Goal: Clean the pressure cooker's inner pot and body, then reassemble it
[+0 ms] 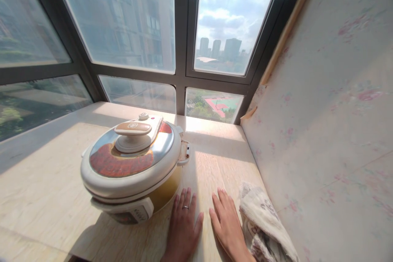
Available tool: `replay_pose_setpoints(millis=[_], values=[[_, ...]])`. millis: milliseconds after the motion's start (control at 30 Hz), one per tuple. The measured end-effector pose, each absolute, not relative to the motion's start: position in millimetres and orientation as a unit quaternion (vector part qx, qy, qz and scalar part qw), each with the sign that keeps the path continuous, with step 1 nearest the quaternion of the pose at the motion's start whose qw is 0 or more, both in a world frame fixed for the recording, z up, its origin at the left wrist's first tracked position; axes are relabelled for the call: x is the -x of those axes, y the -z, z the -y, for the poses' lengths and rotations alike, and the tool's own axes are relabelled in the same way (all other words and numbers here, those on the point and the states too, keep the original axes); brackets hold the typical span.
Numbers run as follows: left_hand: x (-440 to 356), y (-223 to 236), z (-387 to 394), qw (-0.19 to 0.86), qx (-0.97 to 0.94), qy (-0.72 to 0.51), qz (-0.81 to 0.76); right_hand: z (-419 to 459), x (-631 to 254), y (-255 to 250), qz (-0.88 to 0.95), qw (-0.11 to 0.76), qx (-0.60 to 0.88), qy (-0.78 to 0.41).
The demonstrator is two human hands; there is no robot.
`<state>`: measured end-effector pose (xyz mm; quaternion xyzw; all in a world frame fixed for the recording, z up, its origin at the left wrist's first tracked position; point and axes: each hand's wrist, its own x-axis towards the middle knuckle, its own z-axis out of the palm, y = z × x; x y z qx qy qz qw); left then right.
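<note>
My left hand [185, 223] lies flat on the pale sill, fingers stretched forward, a ring on one of them. It is close to the right side of an electric pressure cooker [162, 188] and holds nothing. Beside it, my right hand [226, 221] also rests flat with fingers extended and nothing in it. A crumpled whitish cloth [260, 217] with brownish patterns lies just to the right of that hand, against the wall. The cooker stands upright with its lid on, its brown lid handle [133, 128] on top and its control panel [135, 214] facing the front.
Dark-framed windows [181, 28] rise behind the marble-patterned sill [211, 163]. A wall with peeling floral wallpaper [325, 151] bounds the right side. The cooker's side handle [186, 153] juts out to the right.
</note>
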<state>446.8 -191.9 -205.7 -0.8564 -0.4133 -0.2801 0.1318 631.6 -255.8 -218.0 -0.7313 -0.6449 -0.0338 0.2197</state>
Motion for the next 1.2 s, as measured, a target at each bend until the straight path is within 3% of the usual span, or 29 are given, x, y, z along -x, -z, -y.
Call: replay_pose_setpoints(millis=[1200], values=[[-445.2,214.1,191.0,0.111,0.854,0.303,0.409,255.8,-629.6,220.0,0.656,0.165,0.735,0.051]])
